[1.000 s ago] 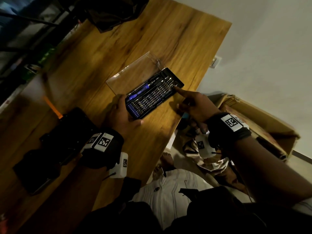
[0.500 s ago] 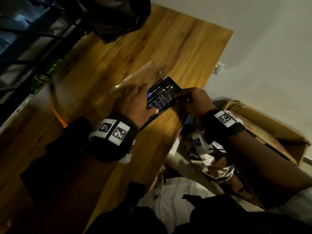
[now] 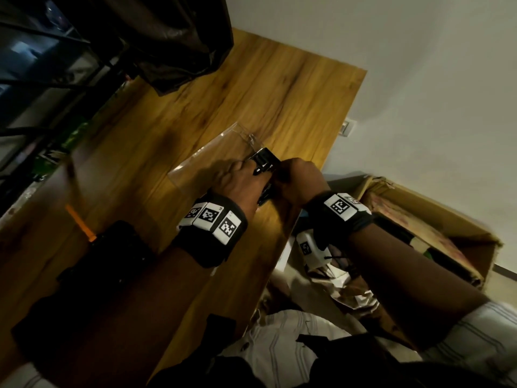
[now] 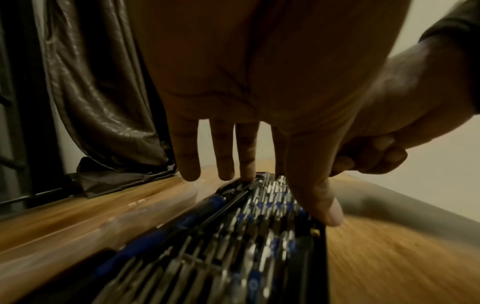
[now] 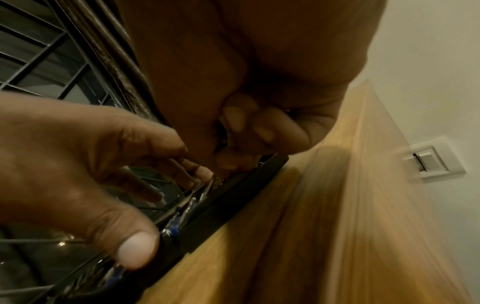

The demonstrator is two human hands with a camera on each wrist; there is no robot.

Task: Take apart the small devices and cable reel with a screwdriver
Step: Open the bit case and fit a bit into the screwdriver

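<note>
A black screwdriver bit kit (image 3: 265, 163) lies open near the right edge of the wooden table (image 3: 279, 93). In the left wrist view it holds rows of bits and a blue-handled screwdriver (image 4: 182, 222). My left hand (image 3: 237, 176) lies over the kit with straight fingers, its thumb (image 4: 327, 214) on the tray's right edge. My right hand (image 3: 295, 177) is at the kit's far corner. Its curled fingers (image 5: 233, 123) pinch something small and dark there, apparently a bit, mostly hidden. The devices are dark shapes (image 3: 112, 256) at lower left.
The kit's clear lid (image 3: 212, 158) lies just left of it. A black bag (image 3: 173, 37) sits at the table's far end, and an orange strip (image 3: 81, 224) lies near the dark devices. Right of the table stands an open cardboard box (image 3: 419, 219) with crumpled paper (image 3: 344, 284) beside it.
My left hand slid from the kit's near end up over the tray. My right hand went from pointing with one finger to curling its fingers at the far corner. The head view tilted.
</note>
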